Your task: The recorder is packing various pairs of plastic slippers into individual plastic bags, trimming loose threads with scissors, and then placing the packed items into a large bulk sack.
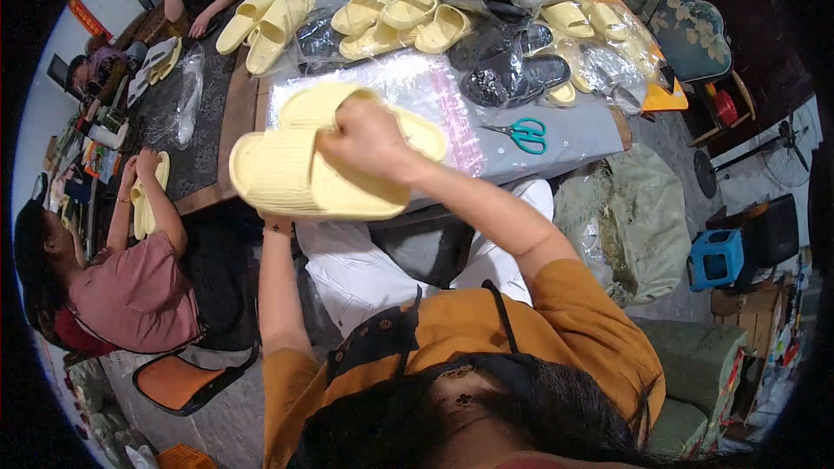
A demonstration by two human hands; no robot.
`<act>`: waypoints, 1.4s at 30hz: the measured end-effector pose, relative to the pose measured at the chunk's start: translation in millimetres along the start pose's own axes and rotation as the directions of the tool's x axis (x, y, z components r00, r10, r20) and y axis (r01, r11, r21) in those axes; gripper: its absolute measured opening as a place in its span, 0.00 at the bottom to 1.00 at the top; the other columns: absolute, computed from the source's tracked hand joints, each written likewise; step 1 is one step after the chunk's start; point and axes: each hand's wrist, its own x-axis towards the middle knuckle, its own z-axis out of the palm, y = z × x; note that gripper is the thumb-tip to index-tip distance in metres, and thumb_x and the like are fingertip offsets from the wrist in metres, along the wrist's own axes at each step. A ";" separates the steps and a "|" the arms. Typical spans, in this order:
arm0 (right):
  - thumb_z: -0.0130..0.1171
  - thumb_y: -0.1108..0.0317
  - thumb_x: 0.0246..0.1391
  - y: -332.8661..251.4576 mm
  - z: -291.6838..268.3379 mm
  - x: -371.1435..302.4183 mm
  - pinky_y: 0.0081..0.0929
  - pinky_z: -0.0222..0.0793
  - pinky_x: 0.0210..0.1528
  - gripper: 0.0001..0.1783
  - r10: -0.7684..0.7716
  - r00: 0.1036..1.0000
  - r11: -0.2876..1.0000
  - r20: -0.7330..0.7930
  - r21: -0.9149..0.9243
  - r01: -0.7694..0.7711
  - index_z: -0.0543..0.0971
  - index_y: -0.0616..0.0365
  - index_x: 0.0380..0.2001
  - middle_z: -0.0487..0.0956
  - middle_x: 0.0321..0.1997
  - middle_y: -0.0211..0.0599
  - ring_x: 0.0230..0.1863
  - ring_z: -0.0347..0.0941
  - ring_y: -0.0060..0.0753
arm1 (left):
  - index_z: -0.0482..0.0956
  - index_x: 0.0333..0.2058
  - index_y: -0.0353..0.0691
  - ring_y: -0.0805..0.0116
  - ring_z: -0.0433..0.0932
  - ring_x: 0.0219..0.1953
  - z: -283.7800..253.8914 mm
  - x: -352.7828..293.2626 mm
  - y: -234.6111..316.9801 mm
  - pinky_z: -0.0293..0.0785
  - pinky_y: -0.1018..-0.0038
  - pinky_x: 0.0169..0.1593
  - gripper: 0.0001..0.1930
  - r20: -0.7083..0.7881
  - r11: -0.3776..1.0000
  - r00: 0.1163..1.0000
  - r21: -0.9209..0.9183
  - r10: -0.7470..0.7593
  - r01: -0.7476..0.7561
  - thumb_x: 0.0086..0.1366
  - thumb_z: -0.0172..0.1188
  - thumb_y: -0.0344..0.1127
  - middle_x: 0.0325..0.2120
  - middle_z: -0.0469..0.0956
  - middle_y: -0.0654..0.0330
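A pair of pale yellow slide slippers (313,175) is held up over the near edge of the table, one slipper overlapping the other. My right hand (372,141) is closed on them between the two ribbed straps. From below, my left hand (278,224) reaches up against the near slipper; only its wrist shows, and its fingers are hidden behind the slipper. Under the slippers lies a stack of clear plastic bags (417,87) with a pink-printed edge. Teal-handled scissors (526,135) rest on the table to the right of my right hand.
Several yellow slippers (391,22) and bagged black slippers (521,78) fill the table's far side. At the left, a seated co-worker (130,295) holds a yellow slipper (155,195). More people sit beyond. A large sack (643,217) and a blue stool (716,259) stand right.
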 end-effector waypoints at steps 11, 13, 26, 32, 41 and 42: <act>0.64 0.61 0.46 161.3 -73.0 0.8 0.46 0.75 0.42 0.14 0.354 0.858 0.776 -0.372 -0.395 -0.492 0.84 0.65 0.26 0.82 0.31 0.55 0.36 0.81 0.55 | 0.50 0.72 0.62 0.35 0.37 0.73 64.7 19.7 79.5 0.41 0.22 0.61 0.38 -0.118 0.416 0.908 0.860 -0.403 0.296 0.68 0.48 0.63 0.74 0.43 0.58; 0.63 0.58 0.46 156.6 -120.5 -5.4 0.47 0.76 0.40 0.17 0.336 0.809 0.746 -0.482 -0.388 -0.541 0.85 0.64 0.26 0.82 0.29 0.57 0.33 0.81 0.56 | 0.50 0.72 0.62 0.35 0.37 0.73 63.2 15.8 79.5 0.41 0.22 0.61 0.38 -0.130 0.417 0.911 0.858 -0.391 0.302 0.68 0.48 0.63 0.74 0.43 0.58; 0.65 0.59 0.47 71.0 4.0 28.1 0.45 0.75 0.38 0.18 0.130 0.985 0.980 -0.118 -0.136 -0.146 0.83 0.68 0.23 0.80 0.25 0.57 0.30 0.80 0.56 | 0.55 0.71 0.59 0.39 0.35 0.73 73.8 17.4 59.9 0.39 0.22 0.60 0.36 -0.101 0.314 0.919 0.921 -0.381 0.231 0.67 0.50 0.60 0.73 0.46 0.61; 0.60 0.66 0.54 101.2 22.2 19.6 0.45 0.74 0.41 0.09 0.077 0.982 0.975 -0.174 -0.192 -0.110 0.85 0.57 0.33 0.82 0.33 0.51 0.37 0.79 0.56 | 0.60 0.69 0.56 0.48 0.31 0.74 63.8 4.6 51.6 0.35 0.27 0.63 0.36 -0.117 0.358 0.912 0.894 -0.394 0.270 0.63 0.57 0.54 0.73 0.49 0.59; 0.56 0.70 0.48 201.4 -27.2 31.7 0.47 0.75 0.49 0.14 0.314 0.948 0.799 -0.060 -0.523 -0.298 0.83 0.59 0.39 0.82 0.42 0.55 0.47 0.79 0.56 | 0.61 0.68 0.56 0.49 0.31 0.74 64.8 6.1 72.6 0.34 0.27 0.63 0.36 -0.094 0.409 0.918 0.874 -0.386 0.261 0.62 0.57 0.53 0.72 0.50 0.59; 0.56 0.70 0.48 197.1 -24.1 34.7 0.47 0.75 0.49 0.14 0.311 0.949 0.801 -0.057 -0.522 -0.294 0.83 0.59 0.39 0.82 0.42 0.55 0.47 0.79 0.56 | 0.61 0.68 0.56 0.49 0.31 0.74 64.4 5.4 69.2 0.34 0.27 0.63 0.36 -0.098 0.406 0.917 0.875 -0.386 0.265 0.62 0.57 0.53 0.72 0.50 0.59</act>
